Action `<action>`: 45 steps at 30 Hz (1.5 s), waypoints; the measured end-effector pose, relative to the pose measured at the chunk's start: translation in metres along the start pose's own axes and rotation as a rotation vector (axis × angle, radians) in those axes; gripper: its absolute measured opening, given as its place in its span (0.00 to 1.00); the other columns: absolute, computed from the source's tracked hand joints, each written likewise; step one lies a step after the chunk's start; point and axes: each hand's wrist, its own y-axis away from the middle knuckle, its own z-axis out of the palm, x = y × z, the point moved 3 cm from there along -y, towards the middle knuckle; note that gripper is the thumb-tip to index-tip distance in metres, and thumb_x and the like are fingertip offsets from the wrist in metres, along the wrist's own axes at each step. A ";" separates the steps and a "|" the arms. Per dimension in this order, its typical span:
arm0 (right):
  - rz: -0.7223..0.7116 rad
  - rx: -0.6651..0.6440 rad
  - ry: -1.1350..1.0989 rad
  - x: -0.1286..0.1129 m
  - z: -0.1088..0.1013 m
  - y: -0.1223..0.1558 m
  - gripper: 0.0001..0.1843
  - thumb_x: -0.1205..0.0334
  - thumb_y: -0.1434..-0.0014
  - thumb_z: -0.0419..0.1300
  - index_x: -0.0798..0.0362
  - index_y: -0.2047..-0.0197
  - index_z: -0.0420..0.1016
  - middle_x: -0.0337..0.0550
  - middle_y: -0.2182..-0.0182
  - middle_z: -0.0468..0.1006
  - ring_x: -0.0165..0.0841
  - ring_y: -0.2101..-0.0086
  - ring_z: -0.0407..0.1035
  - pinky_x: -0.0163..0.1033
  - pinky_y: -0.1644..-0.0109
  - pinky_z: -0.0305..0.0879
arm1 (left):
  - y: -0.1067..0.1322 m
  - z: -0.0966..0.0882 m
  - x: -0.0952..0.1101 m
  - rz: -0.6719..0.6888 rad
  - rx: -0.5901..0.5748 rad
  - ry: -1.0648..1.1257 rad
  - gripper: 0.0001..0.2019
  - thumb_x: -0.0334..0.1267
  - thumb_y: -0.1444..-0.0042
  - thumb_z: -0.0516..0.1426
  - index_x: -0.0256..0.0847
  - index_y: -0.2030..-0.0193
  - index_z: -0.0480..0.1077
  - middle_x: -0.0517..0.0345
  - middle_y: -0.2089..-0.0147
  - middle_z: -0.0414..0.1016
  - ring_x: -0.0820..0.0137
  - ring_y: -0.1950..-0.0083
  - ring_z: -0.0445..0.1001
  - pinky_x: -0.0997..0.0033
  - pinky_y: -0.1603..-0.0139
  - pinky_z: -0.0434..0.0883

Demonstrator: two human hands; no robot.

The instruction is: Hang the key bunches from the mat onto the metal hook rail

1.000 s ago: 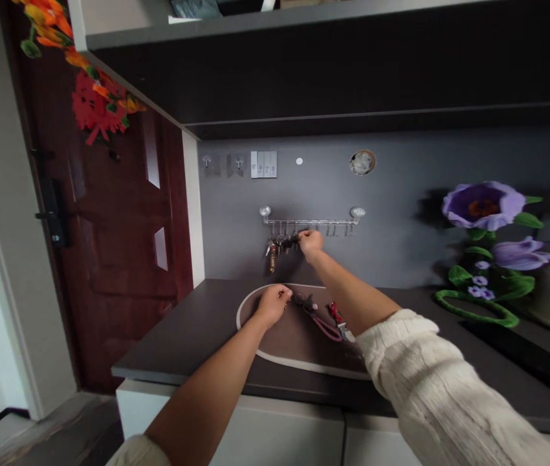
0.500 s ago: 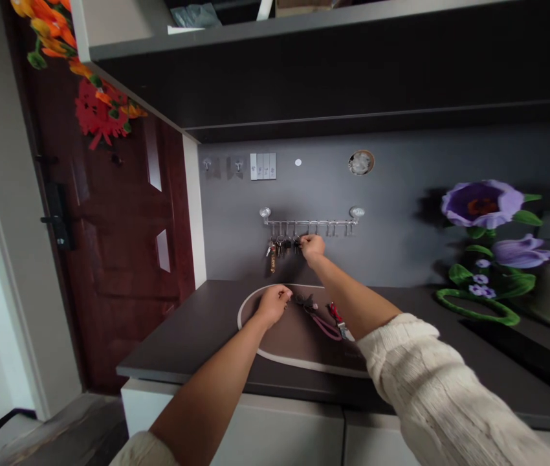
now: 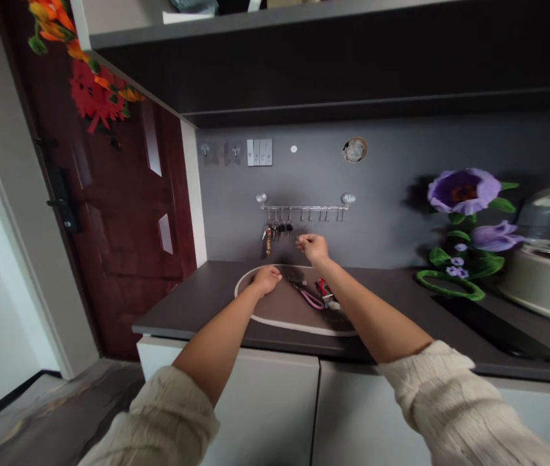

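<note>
A chrome hook rail (image 3: 303,208) is fixed to the grey wall, with several keys (image 3: 275,231) hanging from its left hooks. My right hand (image 3: 312,246) hovers just below the rail, fingers curled in a loose pinch; whether anything is in them I cannot make out. My left hand (image 3: 266,279) rests closed on the oval brown mat (image 3: 275,312) on the dark counter. Beside it on the mat lie a key bunch with a pink strap (image 3: 307,296) and a red key fob (image 3: 324,292).
A dark red door (image 3: 120,194) with a black handle stands at the left. Purple fabric flowers (image 3: 464,226) and a lidded appliance (image 3: 547,252) sit at the counter's right. A dark shelf runs overhead. White cabinet fronts are below the counter edge.
My right hand has come down off the hanging keys on the rail. The view has pulled back from the counter. My left hand stays on the mat.
</note>
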 end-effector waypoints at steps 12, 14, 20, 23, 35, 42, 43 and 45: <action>-0.127 -0.139 0.434 0.026 -0.023 0.056 0.07 0.69 0.53 0.54 0.55 0.71 0.73 0.41 0.74 0.75 0.29 0.72 0.67 0.34 0.64 0.60 | -0.004 0.012 -0.001 -0.067 0.089 -0.134 0.07 0.36 0.56 0.57 0.38 0.68 0.71 0.57 0.73 0.72 0.74 0.76 0.63 0.74 0.71 0.59; -0.136 -0.174 0.503 0.024 -0.023 0.060 0.08 0.70 0.53 0.55 0.55 0.70 0.74 0.42 0.74 0.76 0.30 0.71 0.68 0.34 0.63 0.60 | -0.006 0.013 -0.002 -0.029 0.111 -0.193 0.08 0.37 0.56 0.57 0.39 0.67 0.72 0.55 0.68 0.74 0.73 0.72 0.65 0.74 0.69 0.60; -0.154 -0.232 0.699 0.022 -0.022 0.062 0.10 0.71 0.52 0.54 0.56 0.67 0.75 0.46 0.68 0.77 0.32 0.67 0.69 0.33 0.62 0.60 | -0.010 0.014 0.005 -0.007 0.080 -0.339 0.12 0.44 0.56 0.57 0.42 0.65 0.73 0.54 0.64 0.75 0.70 0.67 0.68 0.73 0.65 0.61; -0.163 -0.264 0.784 0.024 -0.020 0.063 0.12 0.71 0.50 0.53 0.56 0.65 0.75 0.46 0.65 0.77 0.31 0.65 0.69 0.32 0.61 0.59 | -0.009 0.015 0.009 -0.053 0.048 -0.376 0.12 0.47 0.56 0.57 0.45 0.67 0.74 0.56 0.67 0.75 0.70 0.68 0.69 0.72 0.65 0.61; -0.137 -0.302 0.851 0.021 -0.017 0.066 0.12 0.69 0.50 0.53 0.57 0.63 0.75 0.48 0.64 0.76 0.32 0.63 0.69 0.32 0.60 0.59 | -0.018 0.021 -0.007 0.020 0.110 -0.158 0.07 0.40 0.56 0.57 0.42 0.70 0.74 0.57 0.70 0.75 0.72 0.70 0.68 0.73 0.66 0.61; -0.120 -0.281 0.819 0.022 -0.018 0.065 0.11 0.69 0.50 0.54 0.57 0.64 0.75 0.48 0.65 0.77 0.33 0.63 0.69 0.33 0.60 0.60 | -0.020 0.020 -0.004 0.086 0.168 0.077 0.05 0.34 0.55 0.56 0.36 0.72 0.72 0.56 0.72 0.73 0.74 0.72 0.67 0.73 0.66 0.63; -0.123 -0.280 0.817 0.022 -0.018 0.065 0.11 0.68 0.50 0.54 0.57 0.64 0.75 0.48 0.66 0.77 0.34 0.63 0.69 0.33 0.60 0.60 | -0.019 0.020 -0.003 0.083 0.166 0.124 0.05 0.33 0.54 0.55 0.35 0.72 0.71 0.56 0.73 0.72 0.75 0.73 0.67 0.74 0.66 0.63; -0.132 -0.276 0.816 0.022 -0.019 0.066 0.11 0.68 0.50 0.54 0.56 0.64 0.75 0.48 0.66 0.77 0.34 0.63 0.69 0.33 0.60 0.60 | -0.017 0.020 -0.001 0.072 0.156 0.222 0.04 0.31 0.54 0.55 0.34 0.73 0.70 0.56 0.74 0.72 0.75 0.74 0.67 0.74 0.66 0.64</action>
